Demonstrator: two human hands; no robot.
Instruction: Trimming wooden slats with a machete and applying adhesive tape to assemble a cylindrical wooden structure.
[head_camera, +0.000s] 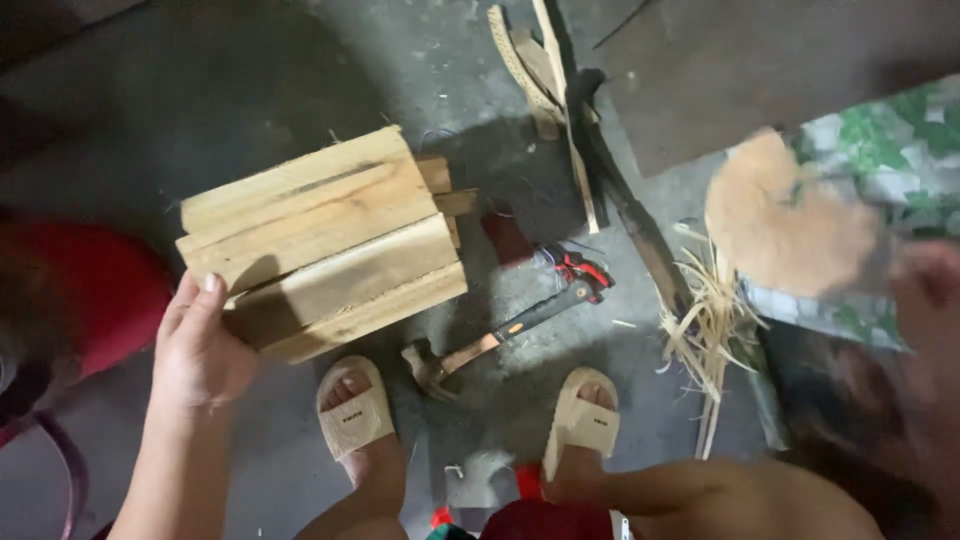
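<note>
My left hand (200, 350) grips the wooden box (320, 240). My right hand is out of sight. I think the hammer (490, 345) comes next, so I must reach down.

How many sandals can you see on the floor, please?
2: the left sandal sits below the wooden box; the right sandal lies right of the hammer. None seem hidden.

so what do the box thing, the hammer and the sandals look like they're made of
The box held by the left hand: raw, unfinished wood planks, pale with visible grain and rough edges. The hammer: dull dark metal head, probably steel; the handle looks wooden near the head with a black grip, likely rubber or plastic. The sandals: smooth cream moulded foam or rubber, going by the matte one-piece look.
</note>
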